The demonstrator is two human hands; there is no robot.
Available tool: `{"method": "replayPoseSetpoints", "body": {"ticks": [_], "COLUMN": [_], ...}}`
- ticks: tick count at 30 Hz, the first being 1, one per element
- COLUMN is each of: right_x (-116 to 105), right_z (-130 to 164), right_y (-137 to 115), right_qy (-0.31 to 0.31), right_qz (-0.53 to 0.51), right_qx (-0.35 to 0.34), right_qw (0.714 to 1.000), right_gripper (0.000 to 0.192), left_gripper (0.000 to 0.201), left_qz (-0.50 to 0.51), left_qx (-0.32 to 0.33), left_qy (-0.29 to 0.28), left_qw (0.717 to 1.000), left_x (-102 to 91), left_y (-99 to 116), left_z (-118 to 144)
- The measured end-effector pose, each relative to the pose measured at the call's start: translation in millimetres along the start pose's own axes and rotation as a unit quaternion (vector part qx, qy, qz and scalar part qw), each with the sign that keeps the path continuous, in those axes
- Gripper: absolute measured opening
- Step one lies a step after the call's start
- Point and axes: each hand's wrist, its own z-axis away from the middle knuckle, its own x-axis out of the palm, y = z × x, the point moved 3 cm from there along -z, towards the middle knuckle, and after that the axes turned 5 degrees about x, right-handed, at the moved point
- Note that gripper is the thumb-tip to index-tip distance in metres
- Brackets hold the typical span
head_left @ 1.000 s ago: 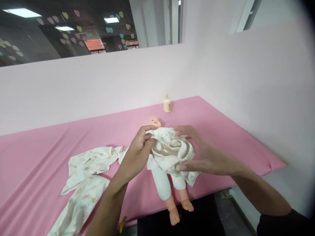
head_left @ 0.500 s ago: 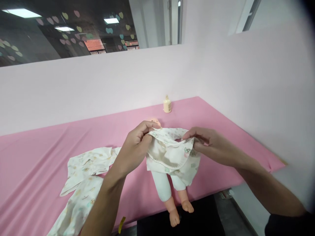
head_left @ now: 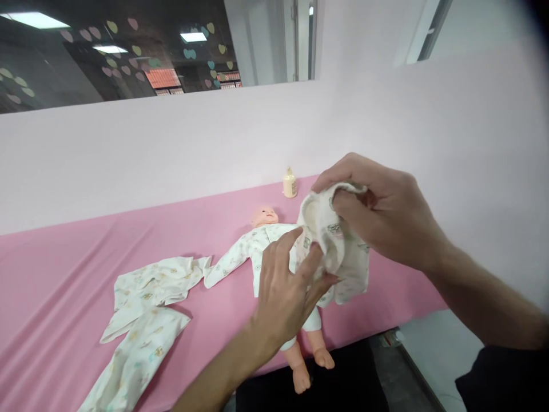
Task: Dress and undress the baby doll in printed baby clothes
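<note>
My right hand [head_left: 386,212] is closed on a bunched white baby garment [head_left: 334,240] with a small print, holding it up by its top edge. My left hand [head_left: 285,286] is at the garment's left side, its fingers apart and bent, the tips against or just in front of the cloth. Whether they pinch any of it is hard to tell. Behind and below lies a baby doll [head_left: 266,216] on its back, dressed in a white printed top [head_left: 238,254] with one sleeve stretched out to the left. Its bare feet [head_left: 302,377] point toward me; my hands and the garment hide much of its body.
More printed baby clothes [head_left: 146,292] lie to the left on the pink-covered table [head_left: 64,274]. A cream pump bottle [head_left: 290,184] stands at the back by the white wall [head_left: 193,149]. The table's front edge is just below the doll's feet.
Both hands held the garment spread over the doll. My right hand has lifted and bunched it up to the right; my left hand has come across to the right, uncovering the doll's head and sleeve.
</note>
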Motion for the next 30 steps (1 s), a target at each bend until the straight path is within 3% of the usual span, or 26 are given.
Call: {"method": "replayPoseSetpoints", "body": {"ticks": [4, 8, 10, 13, 16, 20, 23, 26, 30], "right_x": [-11, -28, -38, -49, -51, -49, -46, -41, -28], "right_z": [-7, -16, -19, -24, -25, -13, 7, 31, 51], "right_y": [-7, 4, 19, 46, 60, 53, 41, 40, 57], "right_qy": [0.021, 0.072, 0.093, 0.089, 0.055, 0.0, -0.104, -0.225, -0.313], "right_qz": [0.026, 0.061, 0.064, 0.03, -0.023, -0.052, -0.051, -0.012, 0.047], "right_qx": [-0.025, -0.045, -0.03, 0.019, 0.056, 0.039, -0.015, -0.039, -0.021], "right_qw": [0.999, 0.995, 0.993, 0.995, 0.997, 0.998, 0.993, 0.973, 0.948], "right_gripper": [0.024, 0.026, 0.027, 0.029, 0.028, 0.028, 0.021, 0.013, 0.015], "left_gripper": [0.033, 0.017, 0.015, 0.017, 0.035, 0.034, 0.021, 0.002, 0.016], "left_qz": [0.023, 0.177, 0.241, 0.31, 0.291, 0.199, 0.163, 0.199, 0.254], "left_qx": [-0.004, -0.068, -0.107, -0.13, -0.147, -0.127, -0.108, -0.075, -0.076], "left_qy": [-0.065, -0.152, -0.139, -0.06, -0.031, -0.061, -0.115, -0.179, -0.285], "left_qw": [0.998, 0.97, 0.955, 0.94, 0.945, 0.97, 0.974, 0.961, 0.921], "left_x": [-9.6, -44.5, -70.4, -106.3, -122.5, -121.0, -116.4, -116.6, -118.5], "left_y": [-14, -43, -60, -80, -88, -84, -80, -78, -72], "left_z": [-5, -20, -31, -47, -58, -63, -57, -45, -21]}}
